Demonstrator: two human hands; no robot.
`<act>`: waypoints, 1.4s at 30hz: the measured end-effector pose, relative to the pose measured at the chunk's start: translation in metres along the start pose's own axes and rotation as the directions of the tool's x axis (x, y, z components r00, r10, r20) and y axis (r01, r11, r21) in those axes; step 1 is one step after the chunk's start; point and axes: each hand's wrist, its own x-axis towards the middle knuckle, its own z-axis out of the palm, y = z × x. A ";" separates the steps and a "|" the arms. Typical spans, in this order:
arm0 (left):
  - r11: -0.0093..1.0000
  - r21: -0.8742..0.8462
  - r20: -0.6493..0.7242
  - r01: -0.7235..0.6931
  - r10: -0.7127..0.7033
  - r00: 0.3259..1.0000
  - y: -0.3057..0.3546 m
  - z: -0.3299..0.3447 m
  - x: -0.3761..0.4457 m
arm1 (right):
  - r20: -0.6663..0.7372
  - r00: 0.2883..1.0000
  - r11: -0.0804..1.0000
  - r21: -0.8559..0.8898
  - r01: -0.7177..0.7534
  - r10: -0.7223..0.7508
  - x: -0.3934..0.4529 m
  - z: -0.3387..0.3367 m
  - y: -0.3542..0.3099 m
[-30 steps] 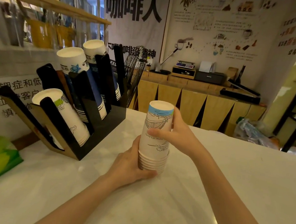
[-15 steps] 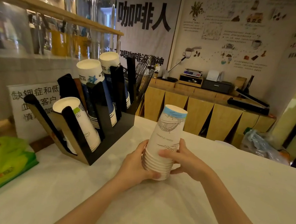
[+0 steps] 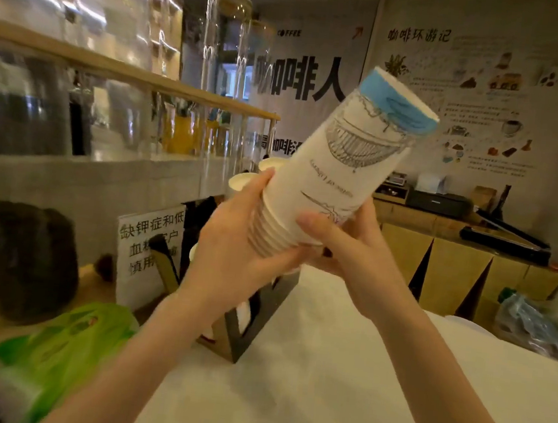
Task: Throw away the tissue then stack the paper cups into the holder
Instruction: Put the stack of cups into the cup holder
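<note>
Gripping a nested stack of paper cups at its rim end, both hands hold it off the worktop, tilted with the closed bases pointing up and away. The left hand wraps the bunched rims from the side, while the right hand cups the same end from beneath, fingers closed on the lowest cups. By the look of it the stack is light and thin-walled, likely to dent under a hard squeeze, and the cups may slide apart if only the outermost is held. Taking hold where the rolled rims crowd together seems firmest. Just below and beyond the hands stands the black holder, mostly hidden, with other cup rims peeping above the left hand.
</note>
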 end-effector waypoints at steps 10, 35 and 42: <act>0.997 0.006 0.067 0.073 -0.073 0.995 -0.057 -0.063 0.016 | -0.052 0.997 0.998 -0.013 -0.054 0.053 0.036 0.086 0.008; 0.936 0.050 0.291 0.348 -0.347 0.891 -0.097 -0.067 0.001 | 0.001 0.943 0.942 0.053 -0.332 0.332 0.019 0.102 0.065; 0.923 -0.080 0.164 0.376 -0.359 0.919 -0.093 -0.063 0.000 | -0.054 0.855 0.856 0.046 -0.515 0.517 0.012 0.098 0.102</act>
